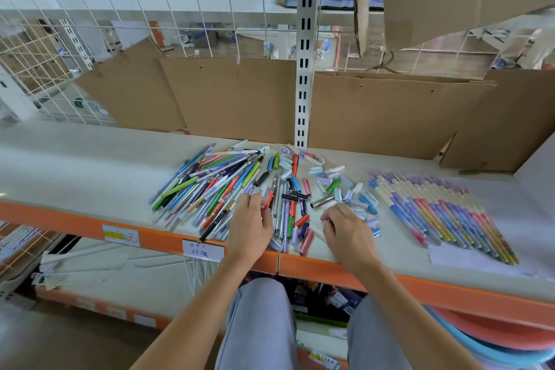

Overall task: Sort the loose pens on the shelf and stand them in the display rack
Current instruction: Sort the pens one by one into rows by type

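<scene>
Left hand [250,224] pinches an orange pen [269,198] at the 6 o'clock edge of the loose pen pile [210,186], prob. lifting it out to sort by type. Right hand [345,231] sits curled at 3 o'clock by the caps [345,189]; can't tell if it holds anything. Sorted row of pens [444,213] lies farther toward 3; no rack in view.

Shelf [90,159] w/ pens [210,186], caps [339,189]

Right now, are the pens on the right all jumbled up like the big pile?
No, the pens on the right lie side by side in a neat row, unlike the jumbled pile.
</scene>
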